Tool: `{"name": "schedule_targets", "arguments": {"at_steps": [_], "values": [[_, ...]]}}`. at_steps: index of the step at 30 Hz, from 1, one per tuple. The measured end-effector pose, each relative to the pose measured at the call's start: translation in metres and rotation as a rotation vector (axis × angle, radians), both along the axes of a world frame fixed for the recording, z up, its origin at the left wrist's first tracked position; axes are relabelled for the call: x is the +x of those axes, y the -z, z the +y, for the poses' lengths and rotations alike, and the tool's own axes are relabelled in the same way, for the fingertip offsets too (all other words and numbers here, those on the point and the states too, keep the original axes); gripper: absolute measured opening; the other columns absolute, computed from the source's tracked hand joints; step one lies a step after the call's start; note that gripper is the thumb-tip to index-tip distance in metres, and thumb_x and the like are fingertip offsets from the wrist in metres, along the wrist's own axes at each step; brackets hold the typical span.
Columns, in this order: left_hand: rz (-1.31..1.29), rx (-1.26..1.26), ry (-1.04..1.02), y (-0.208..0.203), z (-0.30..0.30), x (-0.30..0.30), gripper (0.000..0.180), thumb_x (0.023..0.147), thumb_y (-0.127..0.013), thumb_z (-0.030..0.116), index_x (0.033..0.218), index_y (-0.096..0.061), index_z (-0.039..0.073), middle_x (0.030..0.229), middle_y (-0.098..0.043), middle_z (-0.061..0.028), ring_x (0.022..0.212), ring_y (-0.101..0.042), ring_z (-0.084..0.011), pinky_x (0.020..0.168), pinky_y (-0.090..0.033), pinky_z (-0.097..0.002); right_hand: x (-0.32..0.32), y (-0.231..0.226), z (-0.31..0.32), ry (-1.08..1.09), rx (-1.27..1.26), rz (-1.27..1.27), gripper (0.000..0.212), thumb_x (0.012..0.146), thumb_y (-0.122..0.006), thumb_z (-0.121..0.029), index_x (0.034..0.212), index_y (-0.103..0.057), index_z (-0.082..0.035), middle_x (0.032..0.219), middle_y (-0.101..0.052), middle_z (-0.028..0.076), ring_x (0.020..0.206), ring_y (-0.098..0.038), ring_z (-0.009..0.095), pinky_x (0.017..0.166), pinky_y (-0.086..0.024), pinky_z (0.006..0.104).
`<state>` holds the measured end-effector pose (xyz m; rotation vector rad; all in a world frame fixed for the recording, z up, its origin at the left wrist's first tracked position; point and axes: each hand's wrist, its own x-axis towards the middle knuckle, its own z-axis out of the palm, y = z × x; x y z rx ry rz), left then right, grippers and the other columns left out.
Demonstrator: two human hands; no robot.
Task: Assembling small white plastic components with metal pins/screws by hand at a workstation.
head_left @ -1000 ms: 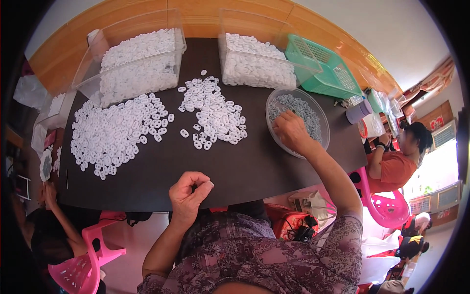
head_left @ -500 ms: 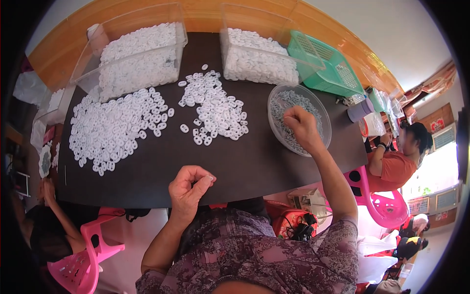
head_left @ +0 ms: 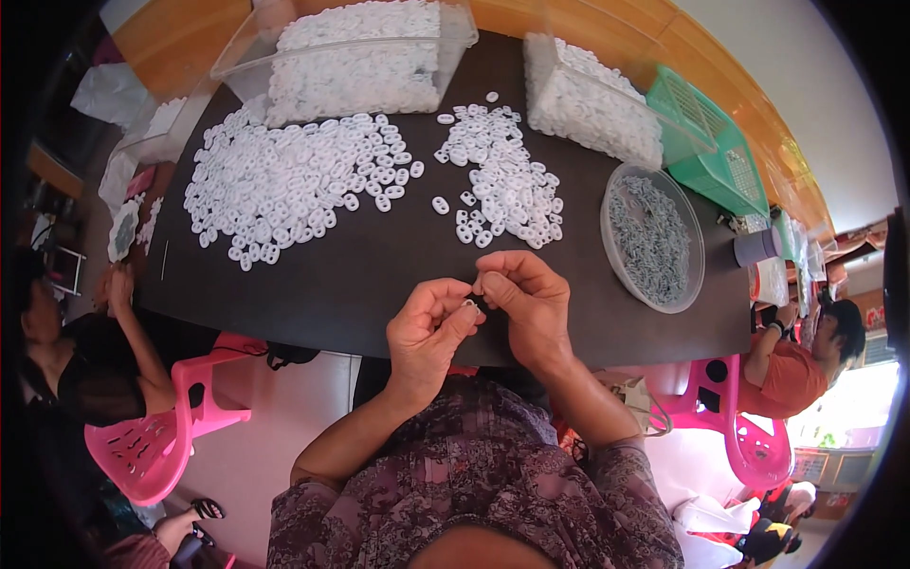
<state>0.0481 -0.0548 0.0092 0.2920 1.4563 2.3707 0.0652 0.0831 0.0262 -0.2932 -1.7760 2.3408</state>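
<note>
Above the table's near edge my two hands meet, fingertips close together. My left hand (head_left: pixel 424 334) is closed in a pinch on a small white plastic piece (head_left: pixel 468 303), mostly covered by the fingers. My right hand (head_left: pixel 536 311) pinches right beside it; whatever its fingertips hold is too small to make out. Beyond the hands lies a pile of white oval two-hole plastic pieces (head_left: pixel 512 185), with a larger pile of the same pieces (head_left: pixel 284 175) to its left. At the right stands a round clear tub (head_left: pixel 699 251) of small grey screw-like pieces (head_left: pixel 649 242).
Two clear bins, left (head_left: pixel 455 28) and right (head_left: pixel 542 71), hold more white pieces at the back. A green basket (head_left: pixel 716 180) and a purple-grey cylinder (head_left: pixel 756 247) stand at the far right. One person (head_left: pixel 90 365) sits at left, another (head_left: pixel 791 375) at right.
My right hand has left the round tub and come back to my left hand. The left hand keeps its pinch. The whole view has shifted, with the table contents now further right.
</note>
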Motion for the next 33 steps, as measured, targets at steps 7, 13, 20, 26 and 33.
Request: {"name": "schedule_targets", "arguments": {"at_steps": [7,13,20,26,33], "values": [[0.081,0.036,-0.109,0.007,0.002,0.002,0.020,0.090,-0.058,0.002,0.109,-0.055,-0.003,0.092,-0.064,-0.0072,0.080,-0.062,-0.0102,0.071,-0.051,-0.0224,0.009,0.013,-0.027,0.153,-0.145,0.045,0.014,0.088,-0.060,0.000,0.102,-0.061,0.002,0.088,-0.063,0.005,0.078,-0.058,0.009,0.071,-0.049,0.0221],[0.096,0.037,-0.107,0.007,-0.002,0.002,0.018,0.091,-0.058,0.001,0.109,-0.055,-0.002,0.095,-0.064,-0.0050,0.083,-0.060,-0.0074,0.074,-0.049,-0.0215,0.016,0.011,-0.028,0.133,0.044,0.117,0.014,0.089,-0.058,0.003,0.103,-0.059,0.003,0.088,-0.063,0.005,0.078,-0.058,0.008,0.072,-0.050,0.0222],[0.131,-0.012,-0.062,0.007,-0.010,0.002,0.020,0.092,-0.056,0.002,0.112,-0.055,-0.003,0.095,-0.064,-0.0055,0.084,-0.060,-0.0085,0.076,-0.050,-0.0224,0.018,0.004,-0.024,0.052,0.164,0.131,0.016,0.089,-0.056,0.005,0.106,-0.057,0.004,0.090,-0.064,0.008,0.080,-0.060,0.012,0.075,-0.050,0.0242],[0.219,-0.149,-0.124,0.006,-0.013,0.003,0.019,0.090,-0.059,0.000,0.108,-0.058,-0.003,0.092,-0.064,-0.0054,0.080,-0.059,-0.0076,0.071,-0.049,-0.0215,0.017,0.008,-0.025,0.078,0.261,0.175,0.013,0.087,-0.059,0.005,0.100,-0.059,0.004,0.085,-0.059,0.003,0.075,-0.058,0.008,0.068,-0.049,0.0214],[0.423,-0.316,-0.245,0.008,-0.012,0.002,0.019,0.085,-0.063,-0.004,0.104,-0.060,-0.002,0.080,-0.060,-0.0060,0.070,-0.056,-0.0105,0.063,-0.047,-0.0233,0.017,0.010,-0.027,0.095,0.493,0.232,0.013,0.084,-0.059,0.010,0.096,-0.061,0.005,0.083,-0.055,0.002,0.075,-0.053,0.007,0.067,-0.043,0.0192]]}}
